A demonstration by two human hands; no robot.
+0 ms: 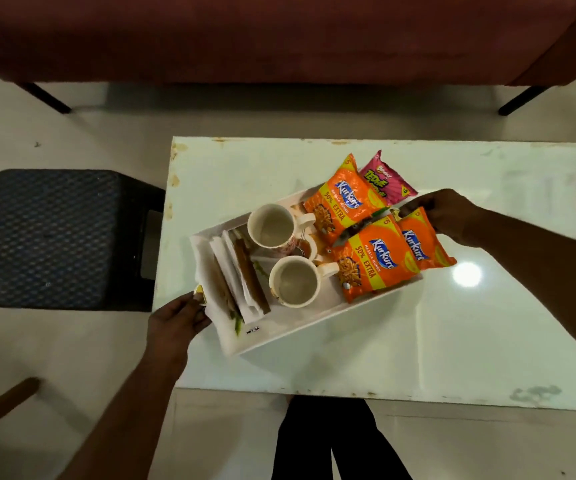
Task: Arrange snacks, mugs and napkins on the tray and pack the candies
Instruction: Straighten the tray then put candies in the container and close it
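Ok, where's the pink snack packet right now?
Head view: the pink packet lies at the far right corner of the tray, partly under an orange packet, just beyond the right hand.

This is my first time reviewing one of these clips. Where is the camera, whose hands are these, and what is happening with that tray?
There is no machine here. A person wears one wide-angle camera on the head, looking down, so the arms coming in from below are their own. Over the white table is a white tray holding two empty mugs, folded napkins, three orange snack packets and a pink packet. The left hand grips the tray's napkin end, and the right hand grips the opposite end, beside the packets. Whether the tray is lifted cannot be told. A dark stool stands left of the table.
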